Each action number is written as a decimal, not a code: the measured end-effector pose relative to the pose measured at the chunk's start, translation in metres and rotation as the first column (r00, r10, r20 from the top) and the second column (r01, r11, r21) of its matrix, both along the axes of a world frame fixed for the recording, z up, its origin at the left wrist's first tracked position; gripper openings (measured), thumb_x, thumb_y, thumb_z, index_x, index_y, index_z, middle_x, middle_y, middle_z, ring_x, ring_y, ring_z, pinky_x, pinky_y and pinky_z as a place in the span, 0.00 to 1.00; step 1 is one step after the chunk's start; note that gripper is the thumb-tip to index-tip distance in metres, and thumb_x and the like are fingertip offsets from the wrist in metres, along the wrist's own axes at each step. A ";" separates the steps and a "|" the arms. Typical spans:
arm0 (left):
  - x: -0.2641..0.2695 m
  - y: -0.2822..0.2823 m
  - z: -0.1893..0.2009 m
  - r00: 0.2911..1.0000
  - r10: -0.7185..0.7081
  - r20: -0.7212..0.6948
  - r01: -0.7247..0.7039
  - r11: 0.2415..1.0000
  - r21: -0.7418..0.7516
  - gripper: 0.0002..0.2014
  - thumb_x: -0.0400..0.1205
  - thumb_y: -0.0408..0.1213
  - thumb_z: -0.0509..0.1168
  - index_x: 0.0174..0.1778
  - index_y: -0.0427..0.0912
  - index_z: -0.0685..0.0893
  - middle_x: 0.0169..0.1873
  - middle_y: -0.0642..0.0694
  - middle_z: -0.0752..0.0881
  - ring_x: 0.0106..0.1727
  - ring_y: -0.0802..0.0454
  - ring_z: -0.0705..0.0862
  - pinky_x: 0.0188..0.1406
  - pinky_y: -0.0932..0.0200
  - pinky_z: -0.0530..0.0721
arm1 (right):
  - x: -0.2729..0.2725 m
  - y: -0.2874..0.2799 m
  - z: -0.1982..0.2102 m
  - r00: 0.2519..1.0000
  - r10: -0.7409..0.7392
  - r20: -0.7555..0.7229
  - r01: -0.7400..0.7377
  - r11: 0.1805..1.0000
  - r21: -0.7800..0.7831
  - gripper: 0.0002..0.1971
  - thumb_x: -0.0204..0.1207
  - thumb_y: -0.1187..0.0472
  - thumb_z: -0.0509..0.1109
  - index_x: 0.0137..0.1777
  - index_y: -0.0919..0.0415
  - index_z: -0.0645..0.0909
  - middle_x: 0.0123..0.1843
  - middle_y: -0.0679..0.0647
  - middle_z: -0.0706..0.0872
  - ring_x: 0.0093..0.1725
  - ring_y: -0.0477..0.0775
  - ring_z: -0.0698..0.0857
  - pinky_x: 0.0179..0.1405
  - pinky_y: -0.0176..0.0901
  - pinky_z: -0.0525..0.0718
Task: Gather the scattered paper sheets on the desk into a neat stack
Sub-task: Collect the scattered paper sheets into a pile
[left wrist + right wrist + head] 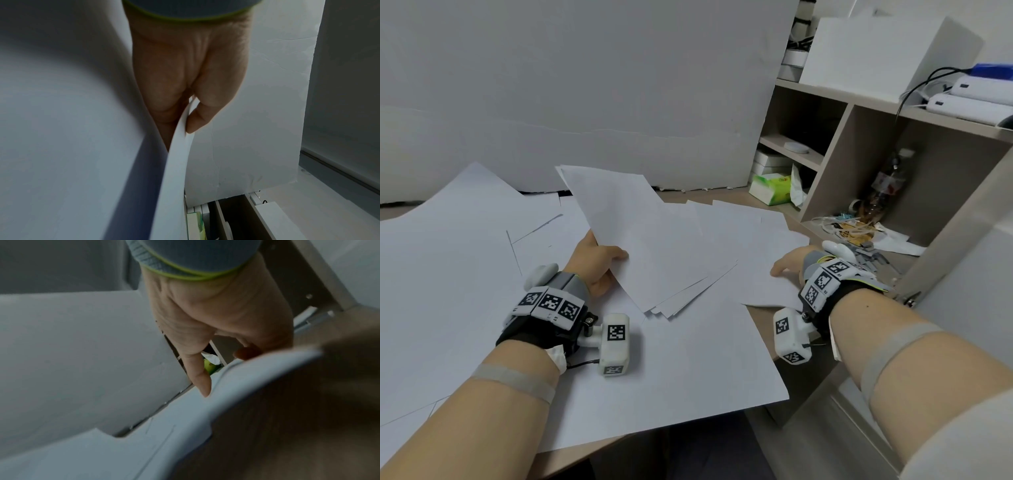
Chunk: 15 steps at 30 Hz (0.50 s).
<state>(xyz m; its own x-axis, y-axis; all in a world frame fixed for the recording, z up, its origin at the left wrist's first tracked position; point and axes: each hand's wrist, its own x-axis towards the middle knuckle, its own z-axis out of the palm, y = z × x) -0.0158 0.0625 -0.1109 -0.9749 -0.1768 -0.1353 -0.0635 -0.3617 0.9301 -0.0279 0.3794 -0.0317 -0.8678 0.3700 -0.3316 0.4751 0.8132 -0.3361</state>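
Sheets (465, 274) lie spread over the desk (736, 193). Left hand (599, 265) clasps a small bundle (654, 246), thumb on top. Right hand (789, 265) pinches a loose sheet (763, 287) near the desk's right edge; next, probably, this sheet must join the bundle squarely.

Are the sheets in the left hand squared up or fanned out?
Fanned out: the sheets pinched by the left hand show several staggered edges at their lower corner.
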 end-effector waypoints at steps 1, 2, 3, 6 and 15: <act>0.000 0.000 0.000 1.000 0.002 0.005 -0.002 1.000 0.005 0.28 0.76 0.11 0.57 0.68 0.39 0.77 0.59 0.35 0.85 0.56 0.33 0.84 0.57 0.39 0.86 | -0.002 0.004 -0.001 0.996 -0.056 -0.063 0.046 0.988 -0.148 0.24 0.80 0.61 0.71 0.74 0.67 0.76 0.75 0.61 0.77 0.75 0.63 0.75 0.66 0.48 0.74; 0.000 -0.001 0.000 1.000 0.002 0.009 -0.002 1.000 0.006 0.28 0.76 0.11 0.57 0.69 0.39 0.76 0.59 0.34 0.85 0.56 0.33 0.84 0.57 0.39 0.85 | -0.005 0.008 -0.003 0.989 -0.088 -0.117 0.051 0.956 -0.288 0.24 0.78 0.65 0.72 0.74 0.67 0.76 0.75 0.62 0.77 0.74 0.63 0.76 0.64 0.49 0.75; 0.000 0.000 -0.001 1.000 0.002 0.011 -0.002 1.000 0.009 0.28 0.76 0.12 0.57 0.70 0.38 0.76 0.60 0.34 0.85 0.57 0.32 0.84 0.59 0.38 0.85 | -0.003 0.009 -0.001 0.983 -0.122 -0.135 0.067 0.933 -0.353 0.24 0.77 0.67 0.72 0.73 0.67 0.76 0.75 0.62 0.77 0.72 0.62 0.77 0.62 0.49 0.76; 0.001 0.000 0.000 1.000 0.000 0.016 0.000 1.000 0.015 0.29 0.76 0.12 0.57 0.72 0.37 0.75 0.62 0.33 0.84 0.60 0.31 0.83 0.62 0.36 0.83 | -0.011 0.010 0.000 0.955 -0.215 -0.204 0.086 0.861 -0.501 0.25 0.75 0.65 0.72 0.74 0.65 0.76 0.72 0.60 0.79 0.57 0.56 0.76 0.55 0.47 0.76; 0.004 0.001 0.004 0.999 -0.010 0.031 0.008 0.998 0.068 0.27 0.76 0.13 0.57 0.70 0.35 0.77 0.59 0.33 0.84 0.56 0.32 0.84 0.58 0.39 0.85 | -0.018 -0.067 0.034 0.743 -0.297 -0.600 -0.168 0.784 -0.597 0.04 0.68 0.63 0.70 0.41 0.60 0.77 0.34 0.54 0.80 0.37 0.59 0.81 0.35 0.44 0.79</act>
